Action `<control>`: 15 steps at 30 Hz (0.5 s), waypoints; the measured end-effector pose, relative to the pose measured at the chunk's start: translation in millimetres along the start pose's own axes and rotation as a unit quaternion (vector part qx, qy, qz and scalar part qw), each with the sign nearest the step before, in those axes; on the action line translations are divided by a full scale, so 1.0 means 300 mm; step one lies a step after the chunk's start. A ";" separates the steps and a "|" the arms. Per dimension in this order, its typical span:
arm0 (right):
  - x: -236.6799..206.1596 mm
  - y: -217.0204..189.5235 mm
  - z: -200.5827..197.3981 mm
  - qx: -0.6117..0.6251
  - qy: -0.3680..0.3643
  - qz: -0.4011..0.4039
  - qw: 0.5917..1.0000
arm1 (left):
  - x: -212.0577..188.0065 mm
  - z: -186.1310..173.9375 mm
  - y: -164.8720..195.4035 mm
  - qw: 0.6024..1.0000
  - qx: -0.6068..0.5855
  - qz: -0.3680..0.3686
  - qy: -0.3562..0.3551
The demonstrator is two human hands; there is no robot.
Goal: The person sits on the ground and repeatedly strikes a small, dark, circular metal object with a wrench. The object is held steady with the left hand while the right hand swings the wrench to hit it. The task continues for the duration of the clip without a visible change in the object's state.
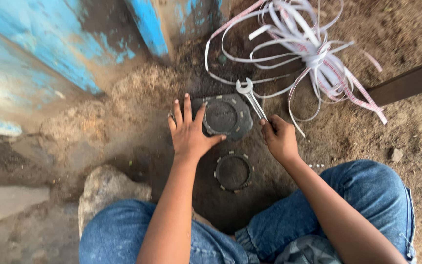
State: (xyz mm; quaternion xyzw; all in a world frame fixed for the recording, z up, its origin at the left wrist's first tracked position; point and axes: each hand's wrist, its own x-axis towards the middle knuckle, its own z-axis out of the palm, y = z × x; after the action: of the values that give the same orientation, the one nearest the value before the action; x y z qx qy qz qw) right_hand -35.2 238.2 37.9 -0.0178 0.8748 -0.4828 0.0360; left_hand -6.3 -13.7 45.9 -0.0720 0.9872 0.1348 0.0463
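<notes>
My left hand (187,129) lies flat with spread fingers on the left side of a dark round metal plate (225,116) that rests on the dirt. My right hand (279,138) grips the handle end of a silver open-ended spanner (250,96); the spanner's jaw points away from me, just past the plate's far right edge. A dark metal ring (233,172) with small light tabs around its rim lies on the ground between my hands, closer to me.
A tangle of white strapping bands (308,49) lies on the dirt at the far right. A blue-painted worn wall (50,49) rises at the left. A pale rock (106,188) sits by my left knee. A dark bar (406,80) crosses the right edge.
</notes>
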 end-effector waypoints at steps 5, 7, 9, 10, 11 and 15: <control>0.032 -0.046 -0.079 -0.071 -0.036 -0.031 0.996 | 0.026 -0.008 0.026 1.000 0.020 -0.001 -0.005; 0.049 -0.048 -0.097 -0.079 -0.058 -0.082 0.992 | 0.047 0.002 0.023 0.998 -0.005 0.050 0.027; 0.061 -0.038 -0.095 -0.075 -0.092 -0.081 0.990 | 0.080 0.015 0.023 0.989 -0.001 0.150 0.000; 0.063 -0.030 -0.088 -0.069 -0.116 -0.053 0.989 | 0.089 0.023 0.021 0.980 0.001 0.197 -0.016; 0.066 -0.022 -0.079 -0.063 -0.143 -0.025 0.987 | 0.095 0.030 0.018 0.981 -0.006 0.193 -0.007; 0.073 -0.009 -0.048 0.010 -0.139 0.039 0.989 | 0.094 0.029 0.011 0.985 -0.010 0.170 0.029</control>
State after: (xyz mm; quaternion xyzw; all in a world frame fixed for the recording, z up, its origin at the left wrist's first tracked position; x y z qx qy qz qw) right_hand -58.0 247.4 46.7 -0.0498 0.8565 -0.4826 0.1762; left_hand -34.1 -11.8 35.1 0.0927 0.9845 0.1485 -0.0062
